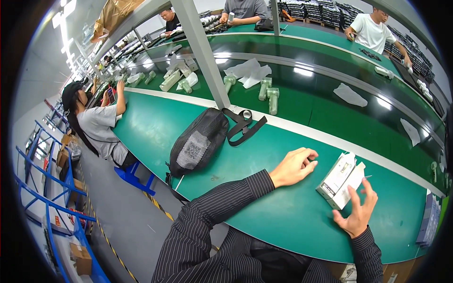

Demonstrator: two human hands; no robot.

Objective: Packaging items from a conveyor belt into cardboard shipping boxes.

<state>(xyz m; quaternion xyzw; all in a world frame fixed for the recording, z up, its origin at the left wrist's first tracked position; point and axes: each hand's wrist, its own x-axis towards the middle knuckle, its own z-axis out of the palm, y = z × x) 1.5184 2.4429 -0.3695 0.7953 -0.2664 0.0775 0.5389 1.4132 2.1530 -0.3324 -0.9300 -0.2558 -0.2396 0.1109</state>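
A narrow white cardboard carton lies on the green tabletop, with flaps raised at its far end. My right hand is open at the carton's near right side, fingers spread and bent. Its fingertips are close to the carton's edge; whether they touch it I cannot tell. To the left of the carton, my left hand hovers over or rests on the table, palm down. Its thumb and fingers are apart, with nothing between them.
A black mesh bag with a strap lies left of my left arm. Beyond a metal post, the green conveyor carries pale green handheld devices and plastic sheets. Flat boxes stand at right. A co-worker sits at left.
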